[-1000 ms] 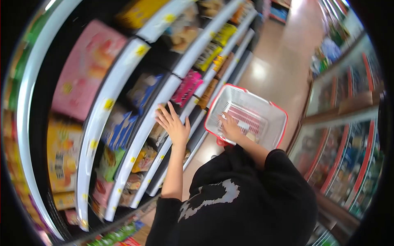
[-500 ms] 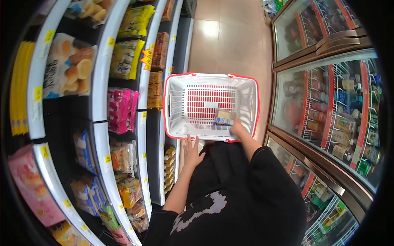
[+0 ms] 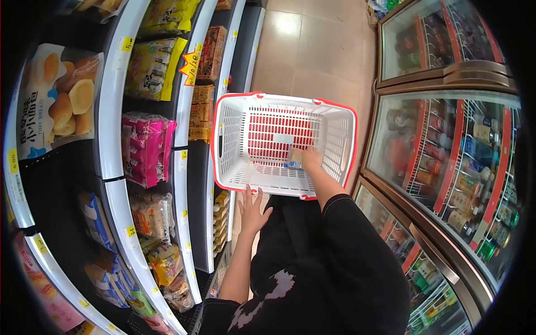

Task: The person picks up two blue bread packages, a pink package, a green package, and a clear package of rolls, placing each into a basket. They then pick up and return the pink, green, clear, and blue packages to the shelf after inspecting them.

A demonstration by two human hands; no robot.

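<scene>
A white plastic shopping basket (image 3: pixel 268 190) with red trim is in front of me, its slatted inside facing up. My right hand (image 3: pixel 310 159) reaches down into it, fingers closed on a small clear-and-blue food packet (image 3: pixel 294 160). The fingers cover part of that packet, and its contents are too small to name. Beside the basket's near left rim is my left hand (image 3: pixel 253 214), fingers spread, with the fingertips at the edge. It holds nothing.
Shelves on the left carry a bag of small breads (image 3: pixel 61 103), a pink packet (image 3: pixel 146 148) and yellow packets (image 3: pixel 153 68). Glass-door drink coolers (image 3: pixel 430 151) line the right side. Tiled floor (image 3: pixel 312 50) runs ahead between them.
My right hand has moved left and deeper into the basket with the packet. The left hand stays by the rim. The shelves have shifted left and downward in view.
</scene>
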